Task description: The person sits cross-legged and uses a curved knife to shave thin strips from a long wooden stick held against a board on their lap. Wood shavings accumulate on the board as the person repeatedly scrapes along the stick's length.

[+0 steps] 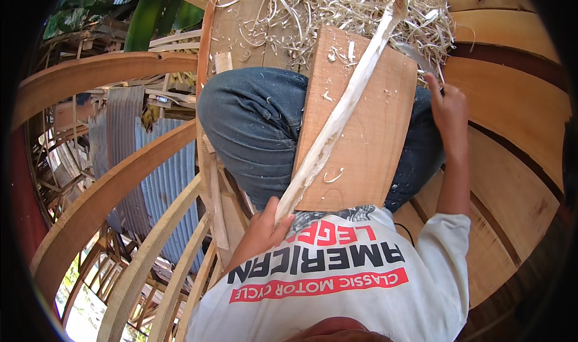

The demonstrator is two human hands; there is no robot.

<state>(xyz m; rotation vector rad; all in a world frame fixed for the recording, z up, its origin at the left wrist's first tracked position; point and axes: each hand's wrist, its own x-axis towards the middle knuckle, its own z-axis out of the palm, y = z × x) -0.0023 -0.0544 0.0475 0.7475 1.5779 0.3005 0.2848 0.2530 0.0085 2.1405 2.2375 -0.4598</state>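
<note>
A long, pale stripped stick (349, 104) lies slantwise across a flat wooden board (373, 137) on my lap. My left hand (265, 230) grips its near end, close to my shirt. At the far right corner of the board, my right hand (450, 107) is closed round the dark handle of a knife, its thumb pointing forward. The knife's curved grey blade (414, 54) shows beyond the board's far edge, apart from the stick. Brown patches mark the stick's far end and its lower part. A few small shavings (334, 176) rest on the board.
Curly pale shavings (361, 8) are heaped on the planks in front of me. Curved wooden ribs (114, 185) rise at the left, with corrugated metal sheets (165, 161) beyond them. Wide planks (506, 101) form a wall close on the right. My bent legs (253, 131) flank the board.
</note>
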